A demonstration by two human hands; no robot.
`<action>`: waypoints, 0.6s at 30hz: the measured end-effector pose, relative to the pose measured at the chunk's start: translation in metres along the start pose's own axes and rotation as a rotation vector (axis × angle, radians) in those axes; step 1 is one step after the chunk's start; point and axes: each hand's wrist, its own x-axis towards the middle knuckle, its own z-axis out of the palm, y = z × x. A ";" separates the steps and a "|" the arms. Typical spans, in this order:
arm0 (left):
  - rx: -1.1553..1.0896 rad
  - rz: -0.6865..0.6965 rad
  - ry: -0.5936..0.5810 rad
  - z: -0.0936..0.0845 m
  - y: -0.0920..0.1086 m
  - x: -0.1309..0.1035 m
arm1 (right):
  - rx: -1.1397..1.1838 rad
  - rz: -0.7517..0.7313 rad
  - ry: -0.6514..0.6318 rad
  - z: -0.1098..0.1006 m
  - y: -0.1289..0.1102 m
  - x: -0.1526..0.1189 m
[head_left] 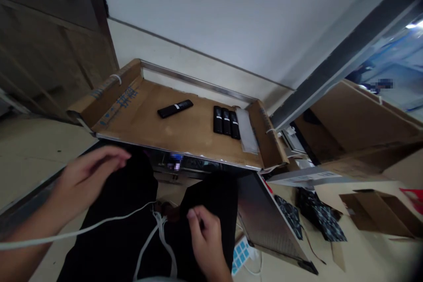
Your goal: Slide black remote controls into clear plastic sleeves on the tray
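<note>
My left hand (86, 180) is left of my lap, below the near left corner of a cardboard-lined tray (142, 119). Its fingers are loosely bent, with nothing visible in them. Over my black-clothed thighs hovers my right hand (209, 238), thumb and fingers curled with a gap between them; I see nothing held. A white cord (109, 219) crosses my left wrist and runs to frayed white strings (161, 224) between my legs. On the tray, one slim black remote-like device (175, 108) with a white label lies slanted. Three similar black devices (226, 122) lie side by side at right.
A translucent white sleeve (247, 131) lies by the tray's right wall. An open metal flap (271, 224) hangs below. Cardboard boxes (373, 123) and dark patterned packages (317, 213) are at the right. A blue-and-white patterned item (240, 255) lies on the floor. A white wall panel (205, 22) rises behind.
</note>
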 end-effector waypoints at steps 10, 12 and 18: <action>0.379 0.271 0.095 0.127 0.013 0.184 | -0.297 -0.354 0.286 -0.058 -0.043 0.218; 0.382 0.260 0.085 0.134 0.011 0.192 | -0.380 -0.322 0.262 -0.052 -0.042 0.234; 0.388 0.213 0.118 0.137 0.016 0.208 | -0.393 -0.241 0.330 -0.046 -0.035 0.233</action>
